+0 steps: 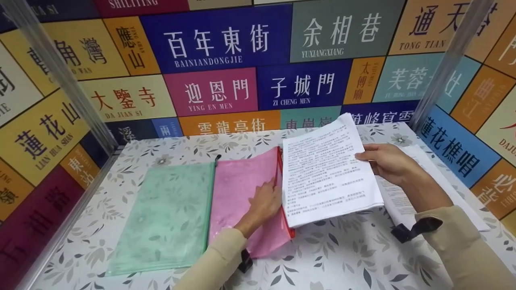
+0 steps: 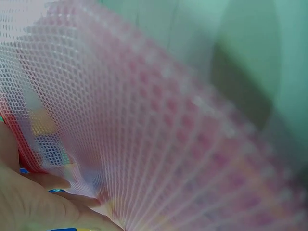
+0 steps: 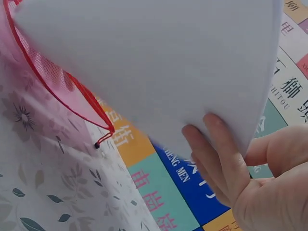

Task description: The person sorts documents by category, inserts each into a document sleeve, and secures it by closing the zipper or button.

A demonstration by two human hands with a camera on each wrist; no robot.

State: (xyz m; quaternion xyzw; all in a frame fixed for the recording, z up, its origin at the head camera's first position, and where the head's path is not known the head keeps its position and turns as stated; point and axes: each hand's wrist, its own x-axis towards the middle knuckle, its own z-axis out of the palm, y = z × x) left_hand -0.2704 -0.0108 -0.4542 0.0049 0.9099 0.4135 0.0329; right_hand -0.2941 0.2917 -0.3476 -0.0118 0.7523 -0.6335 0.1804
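Papers (image 1: 322,177) hang from the right hand (image 1: 388,163), thumb and fingers pinching one edge; leftward, their far edge meets the red rim (image 1: 278,160) of the pink pouch (image 1: 238,181). The left hand (image 1: 261,205) touches the pouch, grip unclear. Pinched one-sidedly, sheets could skew and snag.

A person is wearing long, plain beige sleeves. The left sleeve (image 1: 213,259) is covering the lower left of the pink pouch (image 1: 242,177), its smooth cloth tapering to a narrow cuff. A small black piece (image 1: 245,262) is jutting from under that cuff, by the pouch's bottom edge. Well right of the pouch, the right sleeve (image 1: 463,245) is showing soft folds. A glossy black strap (image 1: 429,224) is standing out from its cuff on the side nearer the pouch, and a dark block (image 1: 401,233) is sitting at the strap's pouchward end. Past both cuffs, bare wrists are showing.
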